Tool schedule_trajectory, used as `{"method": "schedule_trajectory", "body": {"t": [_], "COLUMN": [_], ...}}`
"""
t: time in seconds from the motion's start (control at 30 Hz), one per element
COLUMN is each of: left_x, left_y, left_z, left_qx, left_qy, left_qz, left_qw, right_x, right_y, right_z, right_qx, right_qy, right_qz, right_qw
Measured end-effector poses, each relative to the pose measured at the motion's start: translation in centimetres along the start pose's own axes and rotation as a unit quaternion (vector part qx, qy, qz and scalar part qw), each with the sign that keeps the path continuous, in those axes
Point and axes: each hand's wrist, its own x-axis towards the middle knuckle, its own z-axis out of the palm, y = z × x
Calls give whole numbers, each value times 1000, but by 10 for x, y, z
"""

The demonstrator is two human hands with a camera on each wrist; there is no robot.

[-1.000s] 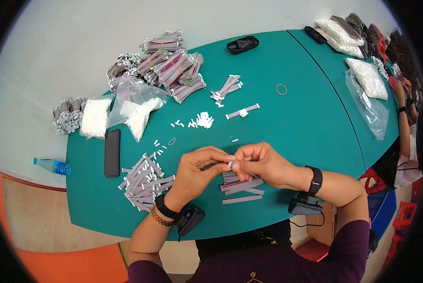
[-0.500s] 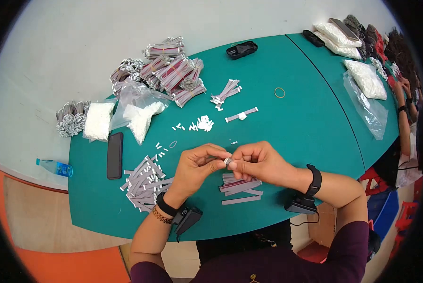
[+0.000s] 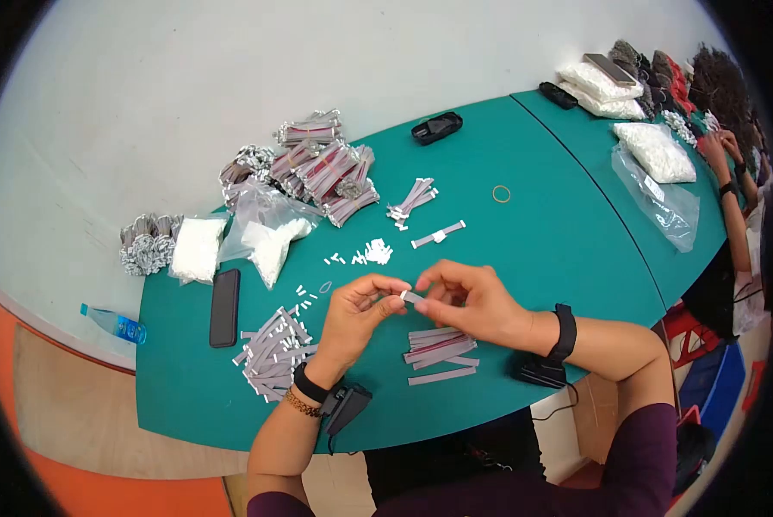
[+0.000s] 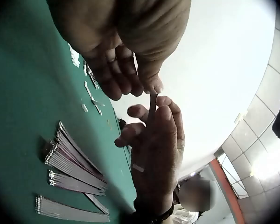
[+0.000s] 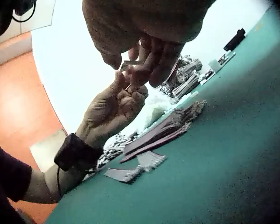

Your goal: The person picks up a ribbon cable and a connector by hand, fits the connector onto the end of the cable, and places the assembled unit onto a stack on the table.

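Between the two hands, over the table, is a short grey ribbon cable with a white connector on its end. My left hand pinches the connector end with thumb and fingertips. From the other side my right hand holds the grey strip by the thumb, its index finger raised. In the left wrist view the strip runs from the left thumb to the right fingers. Below the right hand lies a stack of ribbon cables. A loose pile of cables with white ends is beside the left wrist.
Small white connectors lie scattered beyond the hands, near a few cables. Farther back are bundled cables and bags of white parts. A phone, a bottle and a black pouch stand around. Another person's hands work at right.
My right index finger has lifted away from the left fingertips, and the hands have drawn slightly apart, showing more of the grey strip. The head view has tilted upward.
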Motion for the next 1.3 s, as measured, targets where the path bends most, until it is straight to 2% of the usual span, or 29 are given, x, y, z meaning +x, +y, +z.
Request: {"method": "schedule_trajectory", "body": {"t": [0.1, 0.2, 0.6, 0.8, 1.0, 1.1, 1.2, 1.3], "left_x": [-1, -2, -7, -8, -7, -6, -5, -4], "left_y": [-5, -5, -7, -7, -6, -4, -5, 0], "left_z": [-1, 4, 8, 10, 12, 10, 7, 8], "left_qx": [-5, -12, -29, 1, -37, -31, -2, 19], "left_qy": [-2, -16, -12, 0, -6, -6, -10, -15], "left_qz": [-2, -11, -17, -13, -37, -24, 3, 20], "left_qw": [1000, 1000, 999, 1000, 999, 999, 1000, 999], "right_x": [-2, -5, -6, -8, -4, -5, -5, -5], "right_y": [-2, 2, 5, 6, 13, 6, 8, 7], "right_z": [6, 6, 9, 9, 10, 9, 10, 9], "right_qx": [-96, -185, -184, -186, -250, -148, -35, 21], "right_qy": [44, 34, 42, 34, 55, 9, 1, -13], "right_qz": [-108, -171, -207, -174, -268, -121, -73, -34], "right_qw": [989, 967, 960, 966, 929, 982, 997, 999]}}
